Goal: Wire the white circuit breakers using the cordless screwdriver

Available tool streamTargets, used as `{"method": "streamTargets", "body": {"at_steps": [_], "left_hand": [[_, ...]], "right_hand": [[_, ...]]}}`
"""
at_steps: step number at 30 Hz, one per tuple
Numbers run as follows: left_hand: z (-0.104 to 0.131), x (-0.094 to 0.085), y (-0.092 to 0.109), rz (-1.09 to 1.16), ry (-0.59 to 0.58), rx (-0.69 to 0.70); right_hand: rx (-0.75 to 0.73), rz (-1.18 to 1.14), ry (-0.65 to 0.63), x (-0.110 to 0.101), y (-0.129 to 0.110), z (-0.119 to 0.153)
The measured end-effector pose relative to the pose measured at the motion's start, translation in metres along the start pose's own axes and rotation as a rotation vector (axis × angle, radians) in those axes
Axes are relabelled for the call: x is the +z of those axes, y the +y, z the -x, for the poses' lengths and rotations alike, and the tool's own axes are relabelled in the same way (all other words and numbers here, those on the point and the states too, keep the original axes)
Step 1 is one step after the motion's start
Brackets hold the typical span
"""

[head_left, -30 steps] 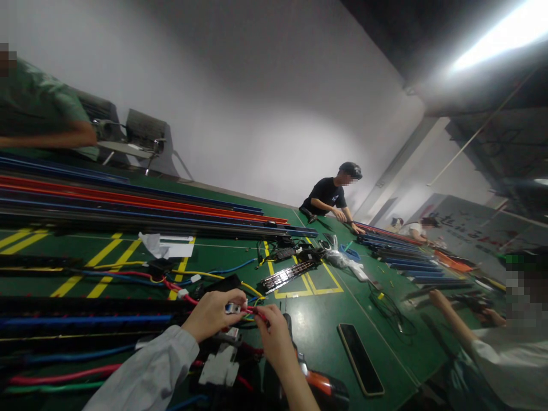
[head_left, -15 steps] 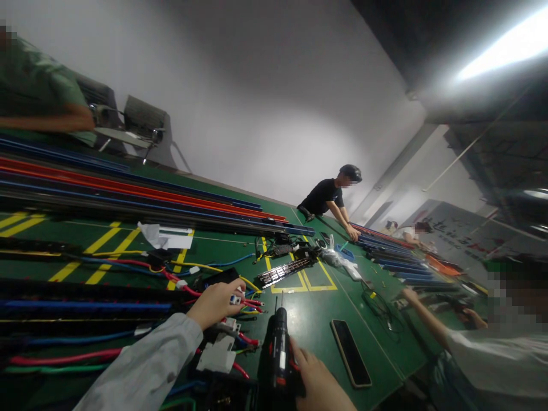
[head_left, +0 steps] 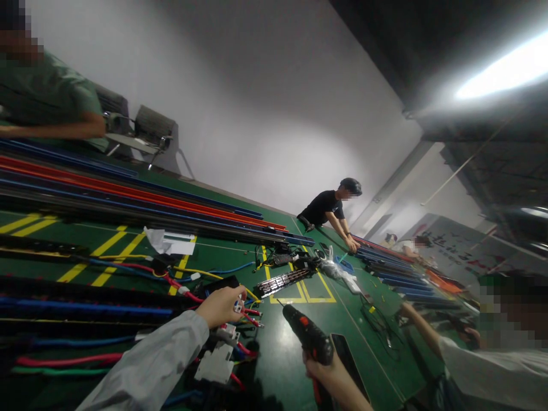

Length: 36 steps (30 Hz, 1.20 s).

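My left hand (head_left: 221,306) is closed in a pinch around a small white connector (head_left: 238,305), which is largely covered by the fingers. Red wires (head_left: 253,318) with bare metal ends stick out beside it. My right hand (head_left: 331,374) grips the handle of a black and red cordless drill (head_left: 309,335). The drill's thin bit points up and to the left, apart from the connector. Below my left hand lies a white plastic housing (head_left: 215,364) with more coloured cables around it.
A phone (head_left: 347,357) lies on the green table (head_left: 278,359), partly behind my right hand. Long blue and orange rails (head_left: 141,191) run along the far left. Beyond the wires are a metal slotted strip (head_left: 285,282) and a plastic bag (head_left: 336,271). Co-workers (head_left: 327,208) are around the table.
The drill has swung away to the right, its bit tilting from nearly straight ahead to up and left. My left hand stays at the connector, and the view has shifted slightly.
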<state>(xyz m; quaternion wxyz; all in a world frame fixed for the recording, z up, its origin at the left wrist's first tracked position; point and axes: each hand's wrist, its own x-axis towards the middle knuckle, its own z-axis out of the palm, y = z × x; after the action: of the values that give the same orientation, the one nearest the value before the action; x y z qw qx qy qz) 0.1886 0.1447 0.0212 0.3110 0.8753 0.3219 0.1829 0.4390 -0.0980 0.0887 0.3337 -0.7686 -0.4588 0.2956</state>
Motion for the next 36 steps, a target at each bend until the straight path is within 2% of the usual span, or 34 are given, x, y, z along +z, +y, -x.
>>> {"method": "streamTargets", "body": {"at_steps": [3,5,9,13,17,28,36], "left_hand": [[-0.003,0.001,-0.001,0.009,0.001,-0.005],[-0.004,0.001,-0.002,0.026,-0.01,-0.013],[-0.005,0.004,-0.004,0.023,-0.009,-0.022],[-0.005,0.006,-0.006,0.006,0.02,0.0],[-0.005,0.006,-0.006,0.041,-0.008,0.008],[-0.003,0.003,-0.002,-0.02,0.024,0.013],[-0.005,0.007,-0.007,-0.022,0.01,0.002]], "right_hand": [[0.04,-0.246,-0.156,-0.01,-0.029,-0.005],[0.07,-0.283,-0.211,-0.012,-0.048,-0.007],[0.098,-0.156,-0.309,-0.016,-0.085,-0.012],[0.019,-0.068,-0.432,-0.02,-0.118,-0.018],[-0.021,0.0,-0.458,-0.019,-0.143,-0.024],[0.023,0.199,-0.503,-0.009,-0.172,-0.042],[0.047,0.27,-0.53,0.001,-0.179,-0.057]]}}
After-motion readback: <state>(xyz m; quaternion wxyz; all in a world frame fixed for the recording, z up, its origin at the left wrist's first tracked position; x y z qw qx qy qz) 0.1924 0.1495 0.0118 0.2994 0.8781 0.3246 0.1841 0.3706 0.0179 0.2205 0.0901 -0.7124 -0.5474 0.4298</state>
